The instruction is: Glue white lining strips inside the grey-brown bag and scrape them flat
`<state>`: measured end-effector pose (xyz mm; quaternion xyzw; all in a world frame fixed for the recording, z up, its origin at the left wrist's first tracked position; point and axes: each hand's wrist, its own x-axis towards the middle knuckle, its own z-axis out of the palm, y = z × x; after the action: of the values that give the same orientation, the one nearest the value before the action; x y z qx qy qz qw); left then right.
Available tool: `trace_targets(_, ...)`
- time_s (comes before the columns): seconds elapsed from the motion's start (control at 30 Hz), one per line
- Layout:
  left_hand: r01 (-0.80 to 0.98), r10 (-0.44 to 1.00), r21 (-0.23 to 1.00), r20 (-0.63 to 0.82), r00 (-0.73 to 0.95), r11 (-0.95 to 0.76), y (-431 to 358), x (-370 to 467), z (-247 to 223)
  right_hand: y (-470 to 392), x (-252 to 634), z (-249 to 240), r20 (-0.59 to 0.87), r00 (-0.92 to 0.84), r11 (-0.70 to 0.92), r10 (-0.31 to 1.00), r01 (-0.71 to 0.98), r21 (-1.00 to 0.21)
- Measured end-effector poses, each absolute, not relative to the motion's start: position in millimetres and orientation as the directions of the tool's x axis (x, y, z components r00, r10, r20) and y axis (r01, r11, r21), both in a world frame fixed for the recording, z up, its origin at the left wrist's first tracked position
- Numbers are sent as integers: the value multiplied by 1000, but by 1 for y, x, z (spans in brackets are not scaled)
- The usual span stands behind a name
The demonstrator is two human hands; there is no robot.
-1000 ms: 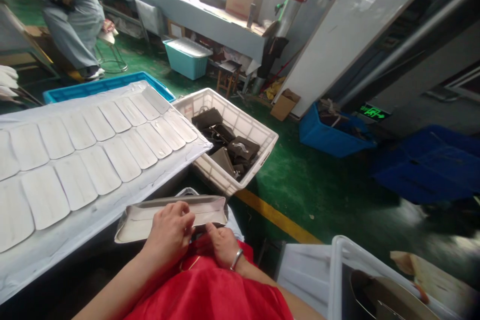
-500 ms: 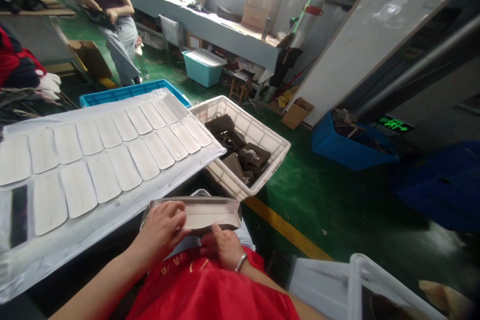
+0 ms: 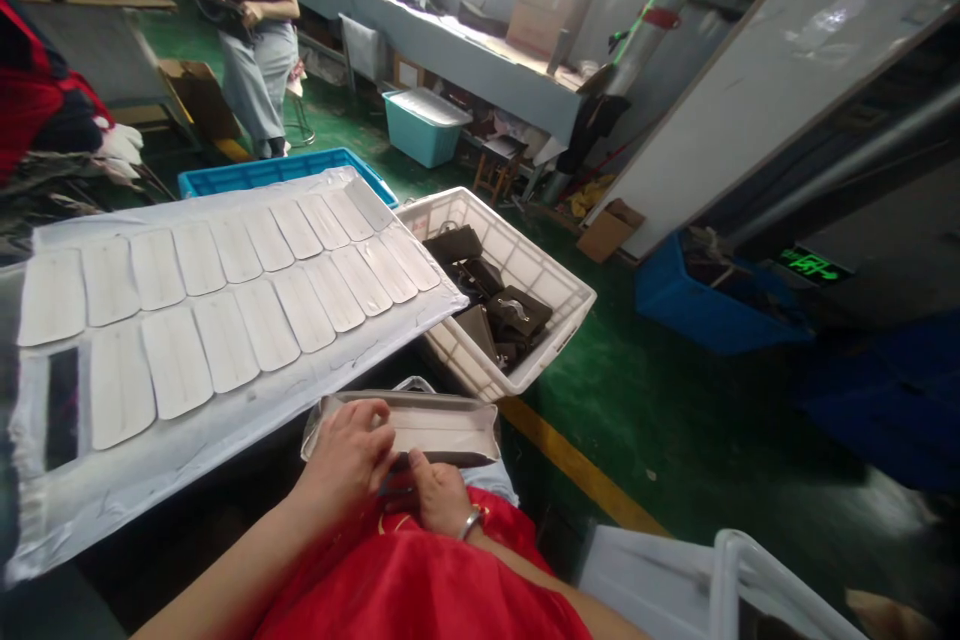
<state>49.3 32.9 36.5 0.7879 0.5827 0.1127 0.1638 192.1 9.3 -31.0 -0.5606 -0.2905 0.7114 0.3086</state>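
Observation:
A dark, box-shaped piece with a pale inside point(image 3: 442, 428) lies across my lap, its hollow side facing up. My left hand point(image 3: 354, 450) grips its left part, the fingers bent over the near edge and into the inside. Lower and to the right, my right hand point(image 3: 441, 492) pinches the near edge, thumb on top and the other fingers hidden below. Rows of pale, rounded panels point(image 3: 223, 340) lie on the white-covered table point(image 3: 225, 430) to the left.
A white crate point(image 3: 555, 345) with several dark pieces stands beyond the lap. Behind the table is a blue crate point(image 3: 262, 178). A white bin point(image 3: 652, 570) sits at the lower right, blue bins point(image 3: 697, 305) farther right. A person point(image 3: 262, 70) stands at the back left.
The whole view has shifted, so most things appear farther right. My right hand has slid left along the near edge, closer to my left hand, which keeps its hold on the piece.

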Motion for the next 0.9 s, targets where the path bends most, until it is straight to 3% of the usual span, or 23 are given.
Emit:
trace_targets(0.3,828,949,489,0,317,-276,44,24,42,19,172,-21,-685,-201,-708,701,-71,-703)
trace_targets(0.43,853,958,437,86,275,-284,36,-17,40,22,174,-11,-717,-227,-743,659,-46,-668)
trace_targets(0.53,847,957,454,55,285,-278,27,-36,35,23,174,-7,-732,-236,-757,639,-27,-652)
trace_targets(0.7,787,973,600,-59,223,-144,23,-33,29,23,166,-6,-739,-249,-768,626,-37,-639)
trace_targets(0.9,784,988,610,-13,157,-116,22,-22,28,21,153,-14,-723,-252,-739,644,43,-673)
